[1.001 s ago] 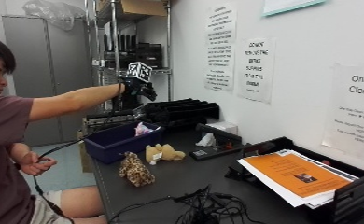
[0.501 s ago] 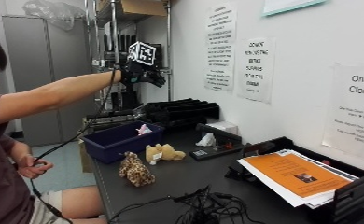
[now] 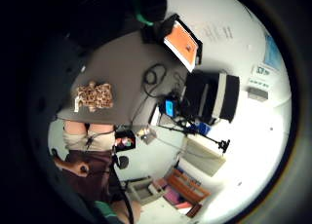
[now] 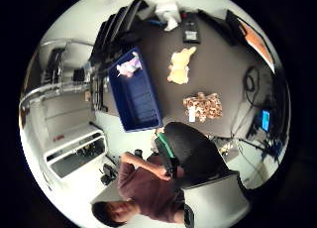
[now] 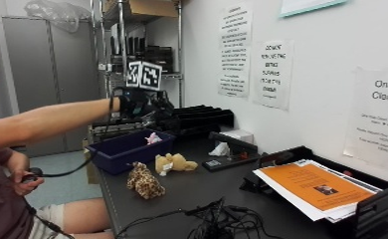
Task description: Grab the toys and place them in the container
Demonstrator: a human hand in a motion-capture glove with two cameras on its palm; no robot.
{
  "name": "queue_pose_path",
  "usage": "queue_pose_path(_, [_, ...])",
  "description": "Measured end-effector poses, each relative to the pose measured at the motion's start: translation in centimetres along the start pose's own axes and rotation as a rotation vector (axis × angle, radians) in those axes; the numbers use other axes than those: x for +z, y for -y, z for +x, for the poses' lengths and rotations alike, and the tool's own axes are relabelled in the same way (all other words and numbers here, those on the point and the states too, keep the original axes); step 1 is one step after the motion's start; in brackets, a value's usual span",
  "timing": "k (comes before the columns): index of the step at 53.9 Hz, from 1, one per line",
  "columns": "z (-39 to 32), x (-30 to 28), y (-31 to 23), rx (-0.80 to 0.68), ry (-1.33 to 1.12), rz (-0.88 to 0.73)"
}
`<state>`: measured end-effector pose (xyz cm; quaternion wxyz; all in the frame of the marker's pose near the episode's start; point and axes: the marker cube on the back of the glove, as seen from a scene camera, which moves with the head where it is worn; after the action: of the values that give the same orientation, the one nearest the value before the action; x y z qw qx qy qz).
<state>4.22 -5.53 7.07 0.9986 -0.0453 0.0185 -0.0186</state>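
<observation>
Your gloved right hand (image 5: 136, 103) is hovering above the blue plastic bin (image 5: 124, 151) — whether it's open, I cannot tell. Below it, the leopard-spotted plush (image 5: 145, 180) and tan plush (image 5: 172, 163) are lying on the counter (image 5: 200, 191) — lower straight down.

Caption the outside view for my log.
Gloved right hand raised above blue bin; two plush toys on table.

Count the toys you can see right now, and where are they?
3: a pink toy inside the blue bin, a tan toy and a spotted toy on the table. More may be hidden in the bin.
</observation>
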Motion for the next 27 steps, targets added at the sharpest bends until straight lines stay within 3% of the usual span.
queue_pose_path(16, [-1.5, 22.5, 1.8, -0.107, 0.089, -0.196])
queue_pose_path(20, [-2.0, 26.5, 2.6, -0.112, 0.043, -0.099])
queue_pose_path(27, [-2.2, 27.3, 4.0, -0.096, 0.073, 0.087])
